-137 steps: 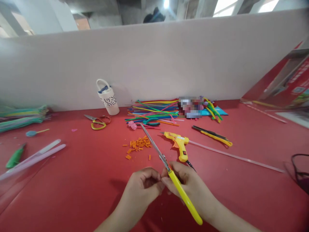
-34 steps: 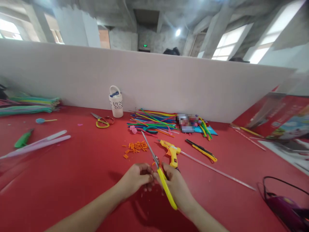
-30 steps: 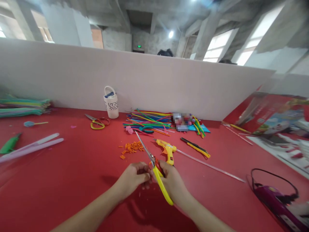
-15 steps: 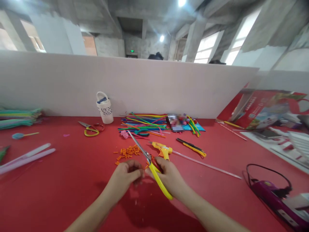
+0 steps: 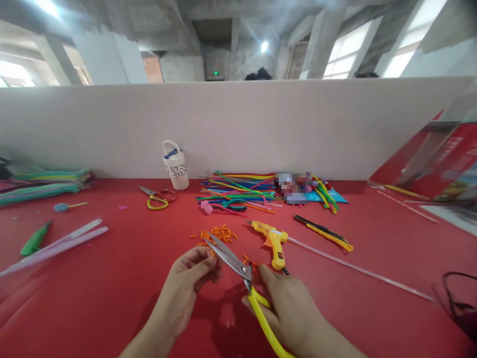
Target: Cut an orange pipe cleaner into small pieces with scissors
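Note:
My right hand [image 5: 288, 311] grips yellow-handled scissors [image 5: 242, 278], their steel blades pointing up and left toward my left hand. My left hand [image 5: 188, 278] has its fingers pinched together at the blade tips; what it pinches is too small to make out. A heap of short orange cut pieces [image 5: 218, 233] lies just beyond both hands on the red table [image 5: 112, 288]. A yellow glue gun [image 5: 274, 238] rests right of the heap, close to my right hand.
A pile of coloured pipe cleaners [image 5: 238, 191] lies against the white partition [image 5: 238, 124]. A second pair of scissors [image 5: 156, 196] and a white cup [image 5: 175, 164] are at the back left. A yellow-black cutter [image 5: 322, 232], clear glue sticks [image 5: 357, 268] and pale rods [image 5: 63, 241] lie around.
My hands have drawn apart and nearer to me. The scissors have tilted lower, blades now pointing left toward my left fingers. The camera has swung back to the left.

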The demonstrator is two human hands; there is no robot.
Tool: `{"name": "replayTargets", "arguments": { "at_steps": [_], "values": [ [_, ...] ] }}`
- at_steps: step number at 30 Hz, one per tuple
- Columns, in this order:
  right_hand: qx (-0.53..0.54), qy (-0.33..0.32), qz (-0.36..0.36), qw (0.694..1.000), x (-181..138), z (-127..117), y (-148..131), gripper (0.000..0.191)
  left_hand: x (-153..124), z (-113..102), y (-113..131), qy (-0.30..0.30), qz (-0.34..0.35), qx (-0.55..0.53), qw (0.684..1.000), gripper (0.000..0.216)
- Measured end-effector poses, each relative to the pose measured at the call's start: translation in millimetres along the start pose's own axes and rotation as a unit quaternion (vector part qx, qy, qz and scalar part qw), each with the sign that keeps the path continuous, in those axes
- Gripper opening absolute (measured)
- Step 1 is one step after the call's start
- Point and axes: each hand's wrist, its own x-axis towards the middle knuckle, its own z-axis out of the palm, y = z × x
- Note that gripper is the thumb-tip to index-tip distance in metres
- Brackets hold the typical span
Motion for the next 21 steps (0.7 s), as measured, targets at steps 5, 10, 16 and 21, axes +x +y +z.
{"name": "replayTargets", "arguments": {
  "at_steps": [5, 10, 16, 21],
  "values": [
    [-0.034, -0.009, -0.032, 0.999, -1, 8, 3, 0.031, -4, 4, 1, 0.014, 0.022, -0.022, 0.999, 0.007],
    [-0.066, 0.029, -0.074, 0.995, -3, 11, 5, 0.025, -6, 6, 4, 0.031, 0.035, -0.032, 0.998, 0.007],
    [-0.06, 0.08, -0.106, 0.989, -6, 12, 4, 0.027, -9, 6, 10, 0.027, 0.068, -0.028, 0.997, 0.006],
    [-0.067, 0.11, -0.141, 0.982, -6, 8, 3, 0.028, -10, 5, 11, 0.017, 0.069, -0.036, 0.997, 0.003]
  ]
}}
